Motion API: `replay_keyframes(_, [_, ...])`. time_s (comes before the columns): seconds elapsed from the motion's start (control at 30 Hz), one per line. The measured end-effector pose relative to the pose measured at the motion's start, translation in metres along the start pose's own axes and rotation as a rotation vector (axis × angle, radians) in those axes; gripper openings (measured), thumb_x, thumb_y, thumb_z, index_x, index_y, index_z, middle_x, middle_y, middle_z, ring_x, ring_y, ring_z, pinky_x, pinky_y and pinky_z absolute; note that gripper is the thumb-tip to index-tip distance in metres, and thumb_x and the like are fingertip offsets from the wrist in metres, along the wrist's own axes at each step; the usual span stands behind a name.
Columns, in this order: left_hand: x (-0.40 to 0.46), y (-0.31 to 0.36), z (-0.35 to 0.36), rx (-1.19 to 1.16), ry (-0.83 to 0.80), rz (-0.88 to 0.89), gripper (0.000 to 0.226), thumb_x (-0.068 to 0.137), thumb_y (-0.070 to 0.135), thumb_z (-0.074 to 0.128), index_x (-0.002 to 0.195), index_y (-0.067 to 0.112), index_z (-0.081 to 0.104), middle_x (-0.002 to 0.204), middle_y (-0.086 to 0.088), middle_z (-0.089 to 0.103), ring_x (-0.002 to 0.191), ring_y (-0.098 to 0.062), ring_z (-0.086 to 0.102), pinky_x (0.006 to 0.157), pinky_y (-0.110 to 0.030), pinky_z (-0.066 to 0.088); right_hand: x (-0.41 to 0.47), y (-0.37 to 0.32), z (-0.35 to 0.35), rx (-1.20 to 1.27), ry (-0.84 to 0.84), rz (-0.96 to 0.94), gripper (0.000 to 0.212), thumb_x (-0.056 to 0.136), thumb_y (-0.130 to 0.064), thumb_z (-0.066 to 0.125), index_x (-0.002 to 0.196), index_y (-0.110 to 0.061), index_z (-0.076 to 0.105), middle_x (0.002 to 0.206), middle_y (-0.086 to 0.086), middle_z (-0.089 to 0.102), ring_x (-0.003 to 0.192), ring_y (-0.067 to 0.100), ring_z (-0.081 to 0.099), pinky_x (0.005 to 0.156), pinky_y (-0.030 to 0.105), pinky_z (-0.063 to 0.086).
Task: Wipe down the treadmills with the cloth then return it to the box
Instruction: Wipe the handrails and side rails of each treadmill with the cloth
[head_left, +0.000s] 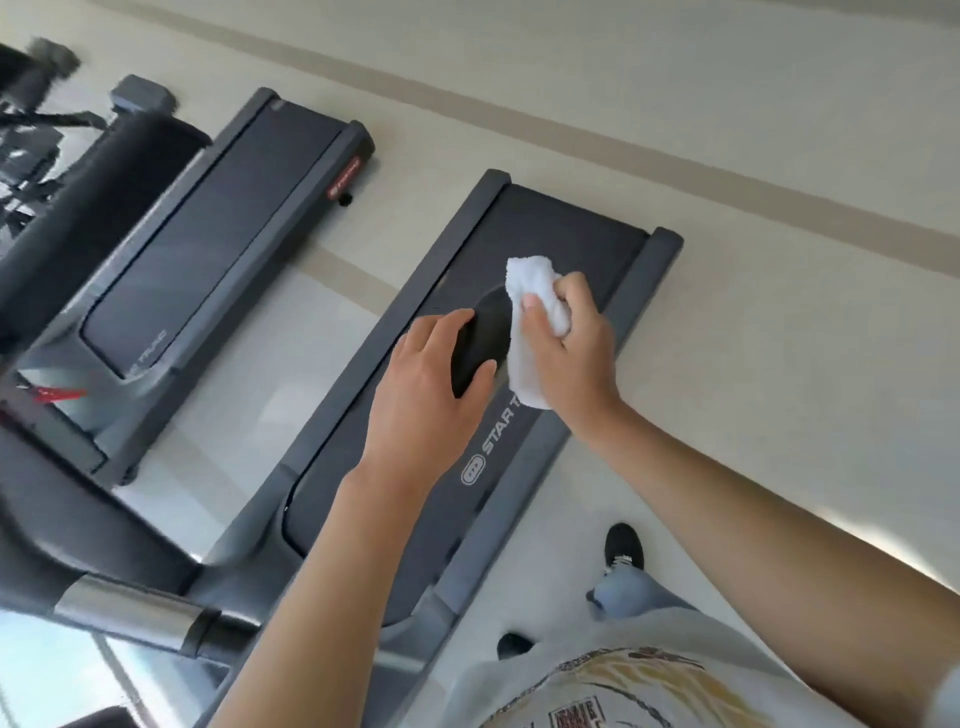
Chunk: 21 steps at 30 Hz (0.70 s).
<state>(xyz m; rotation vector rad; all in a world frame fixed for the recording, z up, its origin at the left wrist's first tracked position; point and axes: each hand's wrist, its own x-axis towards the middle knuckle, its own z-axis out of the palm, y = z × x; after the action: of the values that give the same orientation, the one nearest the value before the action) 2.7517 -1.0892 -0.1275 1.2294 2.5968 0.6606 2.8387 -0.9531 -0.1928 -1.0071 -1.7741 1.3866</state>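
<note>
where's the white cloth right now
In the head view, just right of centre, the white cloth is bunched in the right hand, pressed against a black rounded handle end that the left hand holds, above the nearer treadmill.

Gym — treadmills (218, 218) in row.

The white cloth (535, 312) looks like soft, nubby terry, the near treadmill (571, 228) has a matt black rubbery belt in smooth grey plastic rails, its handrail (124, 608) carries a brushed-metal band, and the pale floor (727, 171) shines glossy.
</note>
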Motion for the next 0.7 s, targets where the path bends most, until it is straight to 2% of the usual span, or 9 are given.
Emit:
replay_keyframes(0.07, [0.016, 0.008, 0.008, 0.009, -0.017, -0.015, 0.052, 0.099, 0.043, 0.062, 0.148, 0.031, 0.047, 0.128, 0.01, 0.059, 0.109, -0.015, 0.06, 0.08, -0.029, 0.049, 0.028, 0.004, -0.003, -0.032, -0.071, 0.051, 0.035, 0.104, -0.034, 0.057, 0.076, -0.027, 0.038, 0.063, -0.01, 0.044, 0.059, 0.01, 0.044, 0.056, 0.031, 0.039])
replay_keyframes(0.13, [0.024, 0.012, 0.011, 0.041, -0.042, -0.039, 0.056, 0.1, 0.047, 0.059, 0.151, 0.031, 0.044, 0.125, 0.009, 0.061, 0.106, -0.014, 0.059, 0.08, -0.028, 0.046, 0.065, 0.011, 0.0, -0.031, -0.163, 0.109, 0.042, 0.102, -0.034, 0.057, 0.07, -0.021, 0.032, 0.062, -0.006, 0.035, 0.059, 0.013, 0.034, 0.057, 0.035, 0.032])
replay_keyframes(0.2, [0.024, 0.013, 0.01, 0.054, -0.046, -0.059, 0.059, 0.1, 0.048, 0.06, 0.154, 0.029, 0.044, 0.125, 0.008, 0.063, 0.107, -0.012, 0.059, 0.082, -0.027, 0.046, 0.095, 0.017, 0.005, -0.007, -0.335, 0.148, 0.047, 0.096, -0.033, 0.061, 0.064, -0.02, 0.029, 0.063, -0.001, 0.03, 0.06, 0.014, 0.03, 0.061, 0.035, 0.028])
replay_keyframes(0.27, [0.023, 0.016, 0.008, 0.052, -0.042, -0.077, 0.057, 0.1, 0.048, 0.061, 0.152, 0.032, 0.044, 0.122, 0.009, 0.063, 0.103, -0.011, 0.059, 0.08, -0.029, 0.05, 0.117, 0.022, 0.009, -0.003, -0.53, 0.184, 0.049, 0.092, -0.034, 0.068, 0.061, -0.014, 0.036, 0.064, 0.003, 0.033, 0.06, 0.015, 0.034, 0.062, 0.034, 0.028])
replay_keyframes(0.37, [0.023, 0.02, 0.009, 0.058, -0.042, -0.092, 0.053, 0.098, 0.047, 0.063, 0.147, 0.036, 0.045, 0.116, 0.012, 0.063, 0.098, -0.01, 0.059, 0.078, -0.031, 0.053, 0.136, 0.031, 0.009, -0.005, -0.748, 0.263, 0.057, 0.086, -0.042, 0.074, 0.073, 0.007, 0.049, 0.069, 0.009, 0.043, 0.064, 0.018, 0.044, 0.066, 0.033, 0.035])
replay_keyframes(0.43, [0.023, 0.02, 0.01, 0.067, -0.04, -0.103, 0.054, 0.097, 0.047, 0.063, 0.148, 0.035, 0.047, 0.116, 0.014, 0.063, 0.098, -0.01, 0.059, 0.079, -0.03, 0.053, 0.141, 0.032, 0.01, -0.014, -0.823, 0.283, 0.055, 0.084, -0.044, 0.075, 0.074, 0.006, 0.054, 0.069, 0.008, 0.047, 0.065, 0.018, 0.048, 0.069, 0.033, 0.039])
replay_keyframes(0.53, [0.023, 0.02, 0.011, 0.074, -0.032, -0.103, 0.054, 0.097, 0.047, 0.063, 0.148, 0.035, 0.048, 0.121, 0.015, 0.063, 0.101, -0.008, 0.059, 0.082, -0.028, 0.051, 0.133, 0.032, 0.009, 0.002, -0.721, 0.265, 0.045, 0.087, -0.037, 0.072, 0.057, -0.014, 0.048, 0.061, 0.002, 0.043, 0.06, 0.015, 0.044, 0.065, 0.033, 0.036])
replay_keyframes(0.63, [0.023, 0.021, 0.011, 0.074, -0.019, -0.101, 0.054, 0.096, 0.046, 0.063, 0.147, 0.035, 0.049, 0.126, 0.016, 0.064, 0.105, -0.011, 0.061, 0.084, -0.029, 0.05, 0.112, 0.033, 0.003, 0.014, -0.478, 0.23, 0.043, 0.091, -0.03, 0.062, 0.062, -0.02, 0.031, 0.063, 0.0, 0.031, 0.061, 0.016, 0.032, 0.062, 0.036, 0.029])
replay_keyframes(0.7, [0.024, 0.021, 0.011, 0.063, -0.01, -0.11, 0.053, 0.095, 0.047, 0.064, 0.145, 0.036, 0.05, 0.125, 0.017, 0.065, 0.104, -0.011, 0.063, 0.084, -0.029, 0.05, 0.098, 0.031, -0.002, -0.049, -0.367, 0.193, 0.043, 0.095, -0.03, 0.059, 0.066, -0.02, 0.028, 0.062, -0.003, 0.031, 0.059, 0.015, 0.031, 0.059, 0.034, 0.03])
